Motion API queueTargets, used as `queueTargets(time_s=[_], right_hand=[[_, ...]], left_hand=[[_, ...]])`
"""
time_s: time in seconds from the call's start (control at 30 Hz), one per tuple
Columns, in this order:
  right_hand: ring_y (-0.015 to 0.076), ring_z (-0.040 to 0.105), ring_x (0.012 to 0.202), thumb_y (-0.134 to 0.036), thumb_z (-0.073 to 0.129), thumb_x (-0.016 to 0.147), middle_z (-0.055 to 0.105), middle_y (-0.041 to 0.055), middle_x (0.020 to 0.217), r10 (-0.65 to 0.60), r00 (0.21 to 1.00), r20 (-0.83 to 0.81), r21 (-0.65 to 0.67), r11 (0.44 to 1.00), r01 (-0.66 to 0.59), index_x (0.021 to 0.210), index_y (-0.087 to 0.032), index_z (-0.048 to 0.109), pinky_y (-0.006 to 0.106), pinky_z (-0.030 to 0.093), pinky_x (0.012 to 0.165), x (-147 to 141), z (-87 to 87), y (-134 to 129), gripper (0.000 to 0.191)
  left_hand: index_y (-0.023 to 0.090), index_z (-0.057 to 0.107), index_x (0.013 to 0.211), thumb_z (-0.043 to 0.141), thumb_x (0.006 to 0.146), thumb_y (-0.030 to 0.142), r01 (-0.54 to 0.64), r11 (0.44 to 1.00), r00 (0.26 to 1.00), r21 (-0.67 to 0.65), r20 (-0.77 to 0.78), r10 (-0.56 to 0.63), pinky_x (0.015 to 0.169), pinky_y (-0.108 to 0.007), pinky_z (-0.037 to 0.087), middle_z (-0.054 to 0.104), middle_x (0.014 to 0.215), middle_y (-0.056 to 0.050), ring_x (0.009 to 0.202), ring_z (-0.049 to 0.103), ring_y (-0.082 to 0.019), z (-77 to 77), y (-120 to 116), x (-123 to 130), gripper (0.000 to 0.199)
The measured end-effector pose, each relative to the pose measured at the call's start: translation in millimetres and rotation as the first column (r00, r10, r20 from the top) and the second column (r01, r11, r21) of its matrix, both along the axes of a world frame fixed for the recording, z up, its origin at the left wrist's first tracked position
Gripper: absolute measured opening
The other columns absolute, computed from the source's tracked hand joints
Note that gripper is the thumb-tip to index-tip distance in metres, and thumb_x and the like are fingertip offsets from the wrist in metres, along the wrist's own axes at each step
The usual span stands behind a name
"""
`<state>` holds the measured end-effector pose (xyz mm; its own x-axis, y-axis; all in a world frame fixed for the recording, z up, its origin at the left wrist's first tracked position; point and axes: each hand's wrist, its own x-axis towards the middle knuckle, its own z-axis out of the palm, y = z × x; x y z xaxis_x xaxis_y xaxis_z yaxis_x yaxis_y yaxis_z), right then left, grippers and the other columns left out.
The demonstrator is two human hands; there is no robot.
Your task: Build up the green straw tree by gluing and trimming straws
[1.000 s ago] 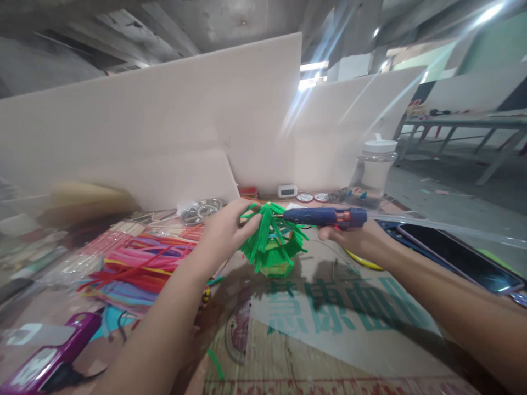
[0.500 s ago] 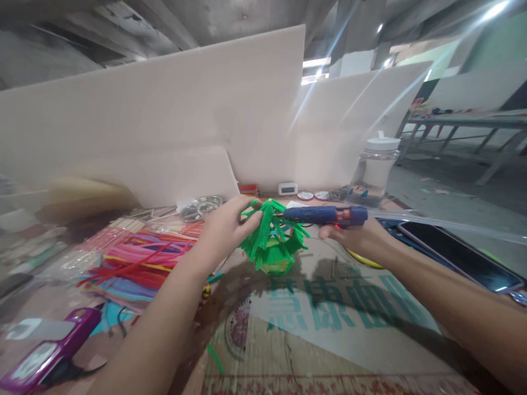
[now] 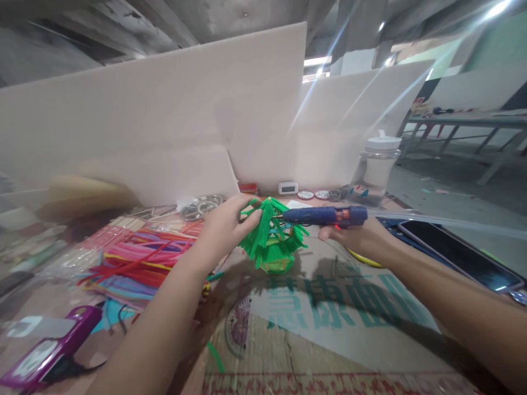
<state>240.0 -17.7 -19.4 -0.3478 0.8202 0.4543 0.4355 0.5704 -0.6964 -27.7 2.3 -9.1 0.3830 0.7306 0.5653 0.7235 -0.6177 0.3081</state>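
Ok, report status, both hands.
Left hand gripping green model. Right hand holding glue gun, nozzle at model's upper part. Phone lies beside right forearm, not between hands.

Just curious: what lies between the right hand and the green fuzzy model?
In the head view, a blue glue gun, held by the right hand, tip at the green model.

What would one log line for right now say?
left hand: pinching green fringed model | right hand: holding blue glue gun, nozzle at model | left side: colourful fuzzy sticks | right side: phone
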Motion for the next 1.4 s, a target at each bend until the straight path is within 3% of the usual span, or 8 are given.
queueTargets(time_s=[0.23,0.5,0.73,0.97,1.13,1.4], right_hand=[[0.0253,0.069,0.082,-0.051,0.072,0.079,0.075,0.0050,0.085,-0.141,0.966,0.215,0.146,0.983,0.111,0.092,-0.023,0.074,0.034,0.054,0.069,7.7,1.3,-3.1,0.031],[0.0234,0.067,0.080,-0.055,0.073,0.078,0.073,0.0028,0.080,-0.176,0.877,0.447,0.293,0.955,0.042,0.075,-0.025,0.067,0.030,0.047,0.064,5.6,15.9,-14.6,0.031],[0.0192,0.062,0.066,-0.054,0.070,0.080,0.067,0.0017,0.066,-0.211,0.848,0.486,0.279,0.957,0.079,0.068,-0.023,0.066,0.029,0.043,0.058,-1.0,18.2,-22.0,0.033],[0.0221,0.066,0.080,-0.057,0.071,0.079,0.072,0.0020,0.074,-0.136,0.865,0.483,0.234,0.972,0.022,0.087,-0.025,0.072,0.028,0.048,0.065,2.4,16.4,-21.1,0.033],[0.0252,0.068,0.083,-0.058,0.074,0.075,0.073,0.0014,0.074,-0.062,0.883,0.465,0.174,0.985,-0.022,0.086,-0.028,0.073,0.032,0.052,0.068,2.9,16.1,-19.8,0.032],[0.0255,0.068,0.086,-0.054,0.073,0.077,0.073,0.0024,0.079,-0.089,0.895,0.437,0.173,0.985,0.014,0.086,-0.028,0.073,0.032,0.053,0.068,0.4,17.9,-21.6,0.028]], left_hand=[[0.018,0.067,0.112,0.051,0.095,0.032,-0.001,1.000,1.000,-0.012,0.004,0.001,0.088,-0.032,0.047,0.071,0.106,-0.006,0.099,0.063,-0.021,0.6,-0.7,0.4,0.028],[0.016,0.068,0.112,0.054,0.095,0.030,0.002,1.000,1.000,-0.012,-0.015,-0.002,0.089,-0.031,0.047,0.069,0.101,-0.006,0.094,0.063,-0.020,2.6,-3.9,1.4,0.026],[0.015,0.068,0.110,0.054,0.095,0.029,0.011,1.000,1.000,0.005,-0.013,-0.011,0.087,-0.030,0.046,0.068,0.097,-0.005,0.092,0.062,-0.020,2.2,-3.6,0.5,0.025],[0.017,0.068,0.110,0.055,0.095,0.029,0.004,1.000,1.000,-0.003,-0.006,-0.004,0.085,-0.029,0.046,0.068,0.097,-0.004,0.090,0.061,-0.019,2.0,-2.6,0.1,0.024],[0.018,0.067,0.111,0.054,0.095,0.030,-0.013,1.000,1.000,-0.007,-0.012,0.013,0.085,-0.030,0.047,0.067,0.096,-0.005,0.091,0.061,-0.020,3.0,-5.1,1.4,0.024],[0.018,0.067,0.109,0.054,0.095,0.031,-0.010,1.000,1.000,-0.001,-0.018,0.010,0.083,-0.030,0.048,0.067,0.096,-0.005,0.089,0.061,-0.020,3.7,-6.8,0.7,0.023]])
